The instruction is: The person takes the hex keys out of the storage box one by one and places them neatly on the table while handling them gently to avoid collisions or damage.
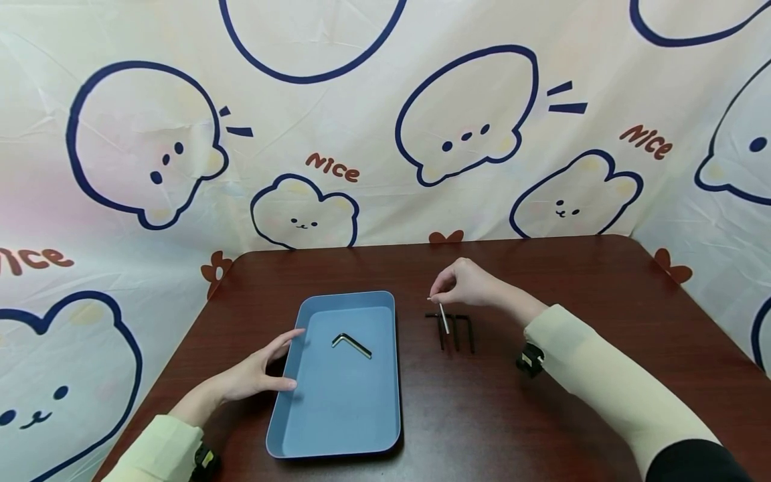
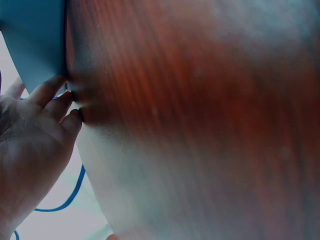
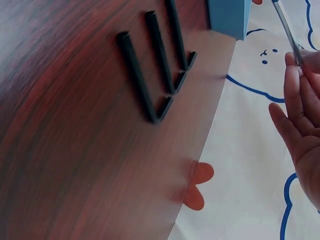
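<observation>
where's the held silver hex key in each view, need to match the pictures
Head: the silver hex key is below and right of centre, pinched in the right hand.
Left wrist: not in it.
Right wrist: upper right, in that same hand.
Shared landmark: the blue tray, in all three views.

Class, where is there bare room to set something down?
Free: near half of the tray; the table between tray and right sleeve, nearer than the black keys; strip from tray to far edge. Crowded: around the black keys, where the right hand holds a silver key; the tray's left rim, where the left hand rests.
</observation>
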`<act>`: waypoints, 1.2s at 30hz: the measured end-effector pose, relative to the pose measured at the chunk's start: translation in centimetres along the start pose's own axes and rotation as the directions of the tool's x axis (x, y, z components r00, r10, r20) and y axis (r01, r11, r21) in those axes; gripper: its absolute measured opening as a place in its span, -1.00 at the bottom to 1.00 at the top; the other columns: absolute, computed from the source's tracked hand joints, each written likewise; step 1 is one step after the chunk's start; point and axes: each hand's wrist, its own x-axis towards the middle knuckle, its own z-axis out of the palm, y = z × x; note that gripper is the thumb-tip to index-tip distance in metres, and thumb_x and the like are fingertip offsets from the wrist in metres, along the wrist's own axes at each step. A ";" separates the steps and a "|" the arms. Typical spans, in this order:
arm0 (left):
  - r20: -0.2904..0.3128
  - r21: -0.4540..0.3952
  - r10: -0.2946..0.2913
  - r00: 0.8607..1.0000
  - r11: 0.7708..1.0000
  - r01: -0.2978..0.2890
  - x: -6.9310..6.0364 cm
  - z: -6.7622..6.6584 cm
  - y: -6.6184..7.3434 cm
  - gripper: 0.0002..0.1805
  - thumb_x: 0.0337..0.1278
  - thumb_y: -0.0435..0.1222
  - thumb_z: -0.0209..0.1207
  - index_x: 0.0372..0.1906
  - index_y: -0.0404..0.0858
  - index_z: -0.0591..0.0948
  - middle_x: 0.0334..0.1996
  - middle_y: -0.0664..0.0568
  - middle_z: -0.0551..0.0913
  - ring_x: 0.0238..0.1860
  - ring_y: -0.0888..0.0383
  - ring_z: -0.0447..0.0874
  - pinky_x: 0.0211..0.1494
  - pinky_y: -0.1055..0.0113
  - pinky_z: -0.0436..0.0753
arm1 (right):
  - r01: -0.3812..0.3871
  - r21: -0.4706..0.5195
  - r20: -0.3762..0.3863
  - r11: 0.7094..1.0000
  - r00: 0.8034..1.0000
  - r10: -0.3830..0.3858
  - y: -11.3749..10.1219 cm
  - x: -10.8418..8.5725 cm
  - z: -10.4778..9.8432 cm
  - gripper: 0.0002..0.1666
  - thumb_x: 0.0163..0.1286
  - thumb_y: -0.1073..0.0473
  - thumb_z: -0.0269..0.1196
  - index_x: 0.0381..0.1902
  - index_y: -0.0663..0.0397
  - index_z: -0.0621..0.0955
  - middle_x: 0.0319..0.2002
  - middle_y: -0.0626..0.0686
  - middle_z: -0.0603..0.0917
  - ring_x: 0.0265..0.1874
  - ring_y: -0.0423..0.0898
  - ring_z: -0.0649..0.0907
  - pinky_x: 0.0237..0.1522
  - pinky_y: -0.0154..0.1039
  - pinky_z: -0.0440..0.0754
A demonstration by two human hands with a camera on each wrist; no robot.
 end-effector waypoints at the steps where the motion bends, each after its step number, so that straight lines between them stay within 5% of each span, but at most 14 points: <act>1: 0.001 0.000 0.000 1.000 1.000 0.000 0.0 0.0 0.0 -0.03 0.14 -0.26 0.34 0.52 -0.18 -0.01 0.48 -0.39 -0.06 0.44 -0.37 -0.10 0.27 -0.36 0.09 | 0.000 -0.003 0.000 1.000 1.000 0.000 0.1 -0.1 -0.1 -0.92 0.27 0.27 0.35 -0.40 0.01 0.76 -0.41 -0.05 0.74 -0.43 -0.13 0.64 -0.30 -0.19 0.61; 13: 0.002 -0.013 -0.014 1.000 1.000 0.014 -0.1 0.0 0.0 -0.03 0.14 -0.26 0.34 0.52 -0.17 -0.01 0.48 -0.38 -0.07 0.44 -0.37 -0.11 0.26 -0.39 0.06 | 0.012 -0.040 -0.032 0.999 0.999 -0.013 1.4 -1.8 -1.5 -0.93 0.24 0.27 0.36 -0.36 0.17 0.75 -0.47 -0.14 0.71 -0.45 -0.17 0.61 -0.35 -0.26 0.57; 36: 0.001 -0.011 -0.013 1.000 1.000 0.013 0.0 0.0 0.1 -0.03 0.14 -0.25 0.34 0.52 -0.21 -0.01 0.47 -0.38 -0.05 0.44 -0.37 -0.09 0.27 -0.37 0.08 | -0.107 -0.032 -0.044 0.994 0.993 0.106 5.2 -4.5 -2.0 -0.94 0.24 0.28 0.37 -0.37 0.18 0.75 -0.46 -0.10 0.70 -0.44 -0.13 0.59 -0.36 -0.25 0.57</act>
